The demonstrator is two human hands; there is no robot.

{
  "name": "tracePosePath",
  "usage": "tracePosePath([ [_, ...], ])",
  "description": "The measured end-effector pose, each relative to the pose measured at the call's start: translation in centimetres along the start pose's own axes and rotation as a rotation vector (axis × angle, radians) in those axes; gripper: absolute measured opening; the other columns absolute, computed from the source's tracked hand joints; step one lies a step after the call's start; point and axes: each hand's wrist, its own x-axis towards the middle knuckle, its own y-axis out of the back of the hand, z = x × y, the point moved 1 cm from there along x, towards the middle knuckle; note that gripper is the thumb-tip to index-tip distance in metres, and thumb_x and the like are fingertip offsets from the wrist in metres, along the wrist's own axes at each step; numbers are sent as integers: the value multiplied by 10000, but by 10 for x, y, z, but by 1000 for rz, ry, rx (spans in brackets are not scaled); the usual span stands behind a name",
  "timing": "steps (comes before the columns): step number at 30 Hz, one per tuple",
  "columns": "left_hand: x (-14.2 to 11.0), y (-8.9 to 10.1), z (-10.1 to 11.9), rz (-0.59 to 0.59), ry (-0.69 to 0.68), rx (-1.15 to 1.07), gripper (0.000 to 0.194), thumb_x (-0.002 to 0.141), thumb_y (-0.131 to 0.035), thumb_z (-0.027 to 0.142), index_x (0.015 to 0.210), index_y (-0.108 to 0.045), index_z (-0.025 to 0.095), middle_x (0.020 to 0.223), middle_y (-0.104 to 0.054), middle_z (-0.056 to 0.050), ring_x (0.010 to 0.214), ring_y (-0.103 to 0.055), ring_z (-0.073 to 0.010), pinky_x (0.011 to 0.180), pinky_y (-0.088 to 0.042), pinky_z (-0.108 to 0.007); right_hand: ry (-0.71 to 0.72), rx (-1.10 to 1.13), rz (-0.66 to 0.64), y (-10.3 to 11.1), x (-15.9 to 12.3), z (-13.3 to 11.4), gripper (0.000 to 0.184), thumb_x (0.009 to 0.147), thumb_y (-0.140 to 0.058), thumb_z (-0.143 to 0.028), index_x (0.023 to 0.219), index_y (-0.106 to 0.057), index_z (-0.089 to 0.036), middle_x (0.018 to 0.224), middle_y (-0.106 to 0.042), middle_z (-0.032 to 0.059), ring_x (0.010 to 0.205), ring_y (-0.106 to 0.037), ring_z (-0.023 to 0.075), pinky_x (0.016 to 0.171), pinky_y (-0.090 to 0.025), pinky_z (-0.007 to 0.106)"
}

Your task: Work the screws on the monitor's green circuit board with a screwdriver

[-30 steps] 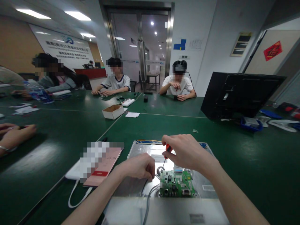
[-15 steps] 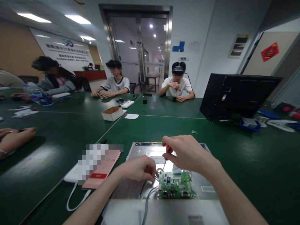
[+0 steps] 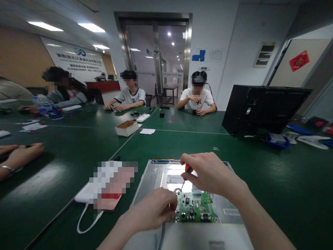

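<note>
My right hand (image 3: 213,173) is closed round the red-and-black handle of a screwdriver (image 3: 188,169). Its thin shaft slants down to the top left corner of a green circuit board (image 3: 195,207). This board lies on the metal back of a display panel (image 3: 153,173). At the board's left edge is my left hand (image 3: 158,208), its fingers curled inward; what they pinch, if anything, is hidden. A grey cable (image 3: 162,236) emerges below that hand.
Left of the panel lie a white power bank (image 3: 85,192) and a phone (image 3: 114,203), joined by a white cable. Farther off are an open box (image 3: 127,128) and a black monitor (image 3: 265,109). Co-workers sit around the green table (image 3: 166,142); one person's hands (image 3: 23,156) rest at left.
My left hand has moved down and slightly right, from the cables to the board's left edge. My right hand keeps the screwdriver at the same corner. The view has shifted slightly.
</note>
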Motion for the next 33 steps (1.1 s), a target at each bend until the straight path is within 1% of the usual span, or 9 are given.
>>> tracePosePath([
  [5, -8, -13, 10, 32, 28, -54, 143, 833, -544, 90, 870, -632, 196, 921, -671, -39, 853, -598, -216, 706, -390, -286, 22, -12, -6, 1, -3, -3, 117, 887, -644, -276, 953, -571, -212, 893, -742, 13, 741, -676, 184, 556, -289, 275],
  [8, -8, -17, 13, 62, 54, -75, 157, 835, -519, 80, 865, -621, 196, 919, -655, -42, 852, -591, -214, 699, -380, -287, 27, -8, -6, 2, -7, -4, 113, 889, -644, -272, 947, -568, -211, 892, -740, 11, 746, -680, 190, 556, -288, 270],
  [14, -7, -26, 13, 93, 101, -96, 124, 817, -541, 85, 839, -595, 194, 945, -643, -50, 889, -575, -232, 729, -387, -304, 24, 3, 15, 4, -15, -8, 113, 890, -643, -261, 963, -570, -214, 889, -738, 4, 742, -677, 185, 552, -266, 271],
  [18, -7, -34, 12, 123, 97, -110, 146, 818, -535, 71, 856, -591, 200, 976, -637, -50, 924, -562, -238, 742, -387, -309, 40, -1, 42, 4, -18, -10, 103, 887, -638, -257, 953, -567, -220, 894, -735, -4, 720, -667, 177, 541, -240, 279],
  [21, -8, -38, 14, 140, 89, -112, 160, 827, -519, 65, 881, -581, 202, 1007, -633, -52, 940, -555, -240, 745, -390, -309, 57, -20, 51, 3, -22, -9, 108, 878, -641, -260, 942, -563, -222, 861, -729, -6, 697, -658, 181, 536, -223, 282],
  [26, -8, -41, 15, 163, 72, -74, 194, 848, -460, 43, 906, -563, 197, 1011, -629, -54, 935, -552, -235, 768, -395, -319, 76, -26, 48, 3, -26, -8, 105, 873, -640, -245, 932, -557, -220, 858, -718, -1, 688, -643, 180, 537, -211, 281],
  [33, -6, -38, 14, 135, 33, -35, 193, 826, -476, 26, 887, -534, 199, 1011, -634, -43, 916, -566, -231, 756, -383, -328, 114, -1, 23, 2, -19, -9, 70, 896, -614, -234, 935, -561, -208, 875, -717, -1, 697, -630, 166, 554, -230, 280],
])
